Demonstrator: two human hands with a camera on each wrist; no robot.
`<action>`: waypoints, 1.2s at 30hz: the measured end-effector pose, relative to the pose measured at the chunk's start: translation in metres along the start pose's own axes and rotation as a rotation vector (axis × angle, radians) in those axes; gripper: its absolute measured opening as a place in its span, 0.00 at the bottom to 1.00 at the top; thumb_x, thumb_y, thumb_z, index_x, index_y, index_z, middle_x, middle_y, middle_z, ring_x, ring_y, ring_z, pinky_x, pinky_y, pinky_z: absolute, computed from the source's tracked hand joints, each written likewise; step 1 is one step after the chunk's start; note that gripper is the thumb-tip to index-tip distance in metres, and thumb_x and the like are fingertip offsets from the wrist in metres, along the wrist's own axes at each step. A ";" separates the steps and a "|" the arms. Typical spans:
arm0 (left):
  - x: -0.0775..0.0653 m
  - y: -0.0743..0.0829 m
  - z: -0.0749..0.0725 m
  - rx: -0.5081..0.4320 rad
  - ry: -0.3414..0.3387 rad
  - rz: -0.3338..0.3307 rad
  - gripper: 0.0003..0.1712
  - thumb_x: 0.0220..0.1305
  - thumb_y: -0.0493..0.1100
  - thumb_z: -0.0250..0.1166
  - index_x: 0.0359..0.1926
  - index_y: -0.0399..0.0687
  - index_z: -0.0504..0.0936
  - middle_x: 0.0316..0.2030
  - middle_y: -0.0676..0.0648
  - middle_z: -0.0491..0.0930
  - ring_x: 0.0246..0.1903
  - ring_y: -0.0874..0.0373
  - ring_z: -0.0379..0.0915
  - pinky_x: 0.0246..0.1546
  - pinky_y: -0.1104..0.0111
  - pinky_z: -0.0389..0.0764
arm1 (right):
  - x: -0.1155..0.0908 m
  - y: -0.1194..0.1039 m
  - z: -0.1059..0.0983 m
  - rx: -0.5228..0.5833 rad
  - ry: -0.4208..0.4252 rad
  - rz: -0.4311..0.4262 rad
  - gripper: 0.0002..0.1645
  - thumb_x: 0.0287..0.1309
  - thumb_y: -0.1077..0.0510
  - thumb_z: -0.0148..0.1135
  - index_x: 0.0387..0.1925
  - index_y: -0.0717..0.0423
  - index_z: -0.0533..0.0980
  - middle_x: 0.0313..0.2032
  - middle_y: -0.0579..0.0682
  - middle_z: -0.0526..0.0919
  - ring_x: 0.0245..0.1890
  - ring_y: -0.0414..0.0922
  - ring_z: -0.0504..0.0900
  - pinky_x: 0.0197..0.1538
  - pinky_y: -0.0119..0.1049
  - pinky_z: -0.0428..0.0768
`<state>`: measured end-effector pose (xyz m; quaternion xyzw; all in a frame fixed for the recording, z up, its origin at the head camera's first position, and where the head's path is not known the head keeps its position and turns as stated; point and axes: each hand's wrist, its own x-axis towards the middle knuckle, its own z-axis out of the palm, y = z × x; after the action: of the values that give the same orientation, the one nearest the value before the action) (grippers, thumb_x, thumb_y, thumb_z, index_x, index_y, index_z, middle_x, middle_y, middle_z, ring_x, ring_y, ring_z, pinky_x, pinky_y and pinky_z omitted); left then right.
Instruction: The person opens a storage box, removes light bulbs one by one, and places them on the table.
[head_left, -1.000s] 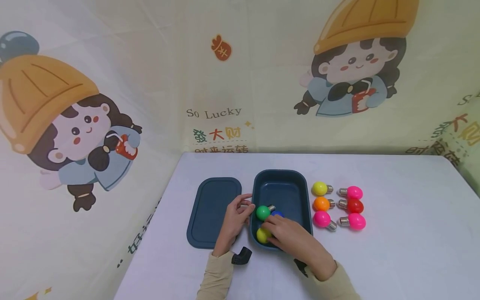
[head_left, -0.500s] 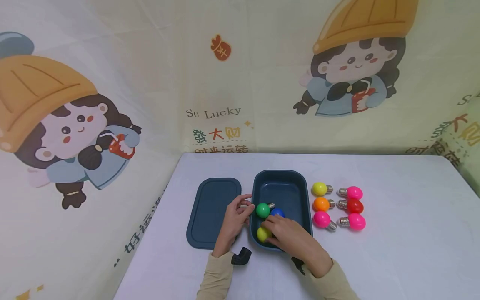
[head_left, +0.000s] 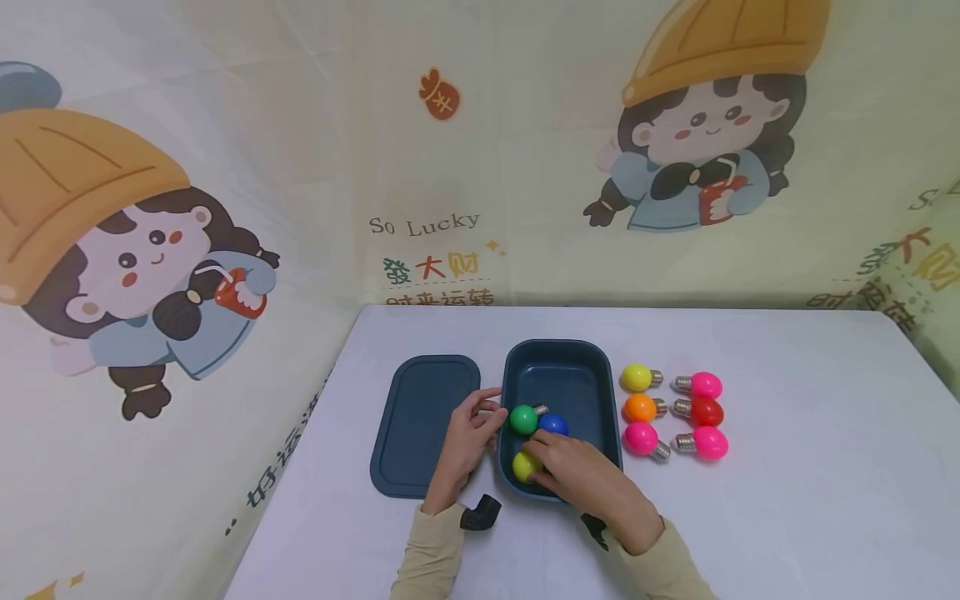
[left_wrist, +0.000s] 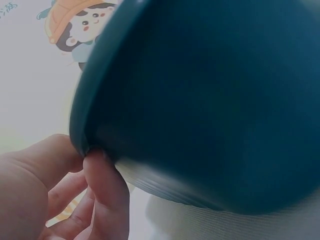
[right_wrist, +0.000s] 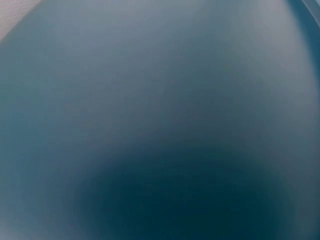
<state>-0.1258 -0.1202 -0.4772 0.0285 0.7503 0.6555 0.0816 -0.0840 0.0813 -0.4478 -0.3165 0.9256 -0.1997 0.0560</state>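
In the head view my right hand [head_left: 585, 477] reaches into the front of a dark blue open box [head_left: 558, 348] and grips a yellow light bulb [head_left: 524, 469], whose metal base is hidden by the fingers. Behind it in the box lie a green light bulb [head_left: 523, 419], its base pointing right, and a blue light bulb [head_left: 553, 424]. My left hand [head_left: 468, 437] pinches the box's left rim, thumb and finger meeting at the edge in the left wrist view [left_wrist: 95, 185]. The box's blurred outer wall [right_wrist: 160, 100] fills the right wrist view.
A flat dark blue lid [head_left: 423, 425] lies left of the box, partly under my left forearm. To the right, two columns of light bulbs lie on the white table [head_left: 825, 467]: yellow [head_left: 637, 377], orange [head_left: 640, 408], red [head_left: 707, 412] and several pink ones [head_left: 710, 443].
The yellow bulb has shifted slightly back within the box in my right hand. The green bulb has rolled a little back, and more of the blue bulb shows. My left hand stays at the rim.
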 end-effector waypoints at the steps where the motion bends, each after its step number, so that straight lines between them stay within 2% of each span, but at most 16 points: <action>1: 0.000 0.000 0.000 0.001 0.000 0.001 0.25 0.69 0.43 0.64 0.64 0.42 0.74 0.43 0.41 0.76 0.26 0.63 0.72 0.23 0.74 0.77 | 0.000 0.000 0.000 0.003 -0.001 0.001 0.24 0.57 0.49 0.71 0.53 0.54 0.80 0.46 0.48 0.82 0.42 0.44 0.82 0.49 0.43 0.84; 8: 0.000 -0.002 -0.002 0.015 0.000 0.053 0.25 0.69 0.43 0.64 0.63 0.37 0.74 0.40 0.43 0.76 0.23 0.64 0.71 0.22 0.73 0.77 | 0.000 0.002 -0.001 0.009 -0.004 -0.002 0.24 0.59 0.47 0.69 0.53 0.54 0.79 0.45 0.48 0.81 0.41 0.43 0.81 0.50 0.42 0.84; 16: 0.001 0.001 0.000 0.008 0.009 -0.010 0.25 0.68 0.42 0.64 0.64 0.41 0.74 0.44 0.38 0.77 0.23 0.61 0.69 0.22 0.73 0.75 | -0.007 0.001 -0.013 0.046 0.024 0.005 0.23 0.61 0.47 0.68 0.53 0.53 0.78 0.47 0.49 0.82 0.43 0.44 0.81 0.51 0.42 0.83; 21: 0.001 0.002 0.000 0.020 0.013 -0.035 0.25 0.69 0.41 0.64 0.65 0.41 0.74 0.44 0.40 0.77 0.23 0.60 0.69 0.22 0.73 0.75 | -0.012 0.001 -0.023 0.064 0.052 0.007 0.23 0.60 0.48 0.68 0.54 0.53 0.79 0.48 0.49 0.82 0.44 0.44 0.82 0.51 0.42 0.84; 24: 0.000 0.007 0.000 0.023 0.011 -0.045 0.25 0.69 0.39 0.63 0.65 0.39 0.73 0.43 0.42 0.77 0.24 0.59 0.69 0.23 0.72 0.76 | -0.016 0.002 -0.029 0.060 0.076 0.006 0.24 0.58 0.49 0.70 0.54 0.53 0.79 0.48 0.49 0.83 0.46 0.44 0.83 0.50 0.41 0.84; 31: -0.011 0.032 0.001 0.019 0.003 -0.022 0.23 0.69 0.34 0.62 0.63 0.32 0.73 0.42 0.37 0.76 0.23 0.58 0.69 0.23 0.72 0.76 | -0.026 0.003 -0.041 0.031 0.105 0.011 0.25 0.56 0.50 0.72 0.55 0.52 0.79 0.48 0.48 0.82 0.46 0.43 0.83 0.46 0.37 0.85; 36: -0.012 0.034 0.001 0.003 -0.001 -0.024 0.24 0.68 0.35 0.62 0.63 0.32 0.72 0.42 0.37 0.77 0.24 0.58 0.69 0.23 0.72 0.75 | -0.034 0.006 -0.046 0.036 0.103 0.041 0.27 0.55 0.50 0.73 0.56 0.51 0.79 0.48 0.48 0.82 0.47 0.43 0.82 0.44 0.35 0.85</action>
<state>-0.1162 -0.1158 -0.4424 0.0199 0.7515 0.6533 0.0896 -0.0712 0.1220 -0.4092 -0.2858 0.9298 -0.2311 0.0180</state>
